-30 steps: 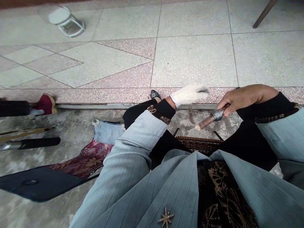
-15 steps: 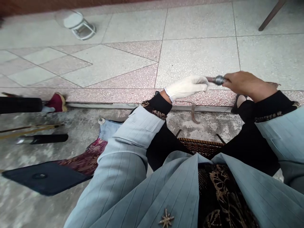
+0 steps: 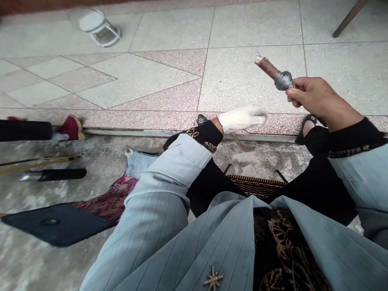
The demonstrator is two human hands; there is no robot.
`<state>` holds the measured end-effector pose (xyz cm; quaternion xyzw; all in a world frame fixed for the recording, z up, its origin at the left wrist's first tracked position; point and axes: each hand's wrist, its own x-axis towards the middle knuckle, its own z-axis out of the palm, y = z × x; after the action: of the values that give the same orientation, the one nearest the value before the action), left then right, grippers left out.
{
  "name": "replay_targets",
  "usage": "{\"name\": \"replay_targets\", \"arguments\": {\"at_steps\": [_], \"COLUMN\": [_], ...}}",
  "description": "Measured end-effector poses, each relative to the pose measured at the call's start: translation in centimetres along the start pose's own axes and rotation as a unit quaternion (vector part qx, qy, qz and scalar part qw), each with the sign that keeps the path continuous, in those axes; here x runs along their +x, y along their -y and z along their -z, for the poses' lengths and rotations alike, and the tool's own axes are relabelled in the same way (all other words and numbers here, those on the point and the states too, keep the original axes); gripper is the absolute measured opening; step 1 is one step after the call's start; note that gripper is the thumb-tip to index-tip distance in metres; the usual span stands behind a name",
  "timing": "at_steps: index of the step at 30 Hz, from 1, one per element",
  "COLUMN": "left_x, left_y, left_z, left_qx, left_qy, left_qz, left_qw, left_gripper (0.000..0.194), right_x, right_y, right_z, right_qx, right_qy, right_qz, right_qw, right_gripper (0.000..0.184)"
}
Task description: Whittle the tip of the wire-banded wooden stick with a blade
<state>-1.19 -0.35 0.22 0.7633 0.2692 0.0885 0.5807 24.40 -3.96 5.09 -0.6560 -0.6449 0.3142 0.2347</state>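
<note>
My right hand (image 3: 317, 95) grips a short wooden stick (image 3: 268, 68) with silvery wire (image 3: 283, 81) wound thickly round it. The stick's bare end points up and to the left. My left hand (image 3: 245, 117), in a white knitted glove, is closed above the step edge, apart from the stick. Whatever it may hold is hidden by the fingers. Just beneath the glove shows a curved brown strip (image 3: 243, 144), along with a thin dark line; what joins them cannot be made out.
A woven wicker seat (image 3: 257, 186) lies between my knees. At left are a patchwork cloth (image 3: 60, 226), a black-handled tool (image 3: 62, 175), thin sticks (image 3: 39, 163) and another person's red shoe (image 3: 71, 128). A white stool (image 3: 101, 28) stands on the tiled floor (image 3: 254, 24).
My right hand has tilted the wire-wound stick upward, away from my left hand. The gloved hand has moved slightly right and down. The curved brown strip has swung to a flatter slant.
</note>
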Motion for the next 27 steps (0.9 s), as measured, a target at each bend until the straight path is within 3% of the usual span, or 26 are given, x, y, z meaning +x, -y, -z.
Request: {"name": "replay_targets", "arguments": {"at_steps": [2,5,7,10,13,15,17,19,21,24,27], "left_x": [0.0,-0.3,-0.5,-0.7,-0.4,0.0,0.4,0.7,0.8,0.6,0.1], "left_y": [-0.3,-0.9,-1.1,-1.1,-0.5,0.0,0.4,0.7,0.8,0.4,-0.1], "left_z": [-0.3,0.4,1.3,2.5,2.6,2.0,1.3,0.5,0.0,-0.4,0.1], "left_qx": [0.028,0.055,0.068,0.069,0.045,0.015,-0.017,-0.030,-0.010,0.043,0.107], "left_qy": [0.052,0.036,-0.009,-0.042,-0.041,-0.060,-0.071,-0.051,-0.005,0.055,0.058], "left_qz": [-0.028,-0.026,0.004,0.022,0.042,0.050,0.047,0.039,0.021,-0.019,-0.051], "left_qw": [0.998,0.997,0.998,0.996,0.997,0.997,0.996,0.997,1.000,0.997,0.991], "left_gripper": [0.016,0.018,0.019,0.016,0.009,0.008,0.010,0.014,0.016,0.019,0.023], "right_x": [0.7,1.0,0.7,-0.1,-0.9,-1.4,-1.8,-1.9,-1.7,-0.7,0.2], "right_y": [-0.7,-1.6,-1.9,-1.8,-0.8,0.2,1.0,1.3,1.1,0.4,-0.4], "right_z": [-0.3,-0.4,-0.2,0.4,1.1,1.4,1.4,1.2,0.8,0.5,0.3], "right_qx": [-0.149,-0.307,-0.272,-0.112,-0.025,0.010,0.072,0.144,0.150,-0.015,-0.198], "right_qy": [-0.001,0.138,0.258,0.399,0.454,0.395,0.270,0.142,0.053,0.002,0.036], "right_qz": [-0.028,-0.040,-0.014,0.056,0.082,0.081,0.063,0.027,-0.008,-0.053,-0.054], "right_qw": [0.988,0.941,0.927,0.908,0.887,0.915,0.958,0.979,0.987,0.998,0.978], "right_gripper": [0.020,0.033,0.036,0.040,0.040,0.040,0.037,0.032,0.032,0.025,0.022]}}
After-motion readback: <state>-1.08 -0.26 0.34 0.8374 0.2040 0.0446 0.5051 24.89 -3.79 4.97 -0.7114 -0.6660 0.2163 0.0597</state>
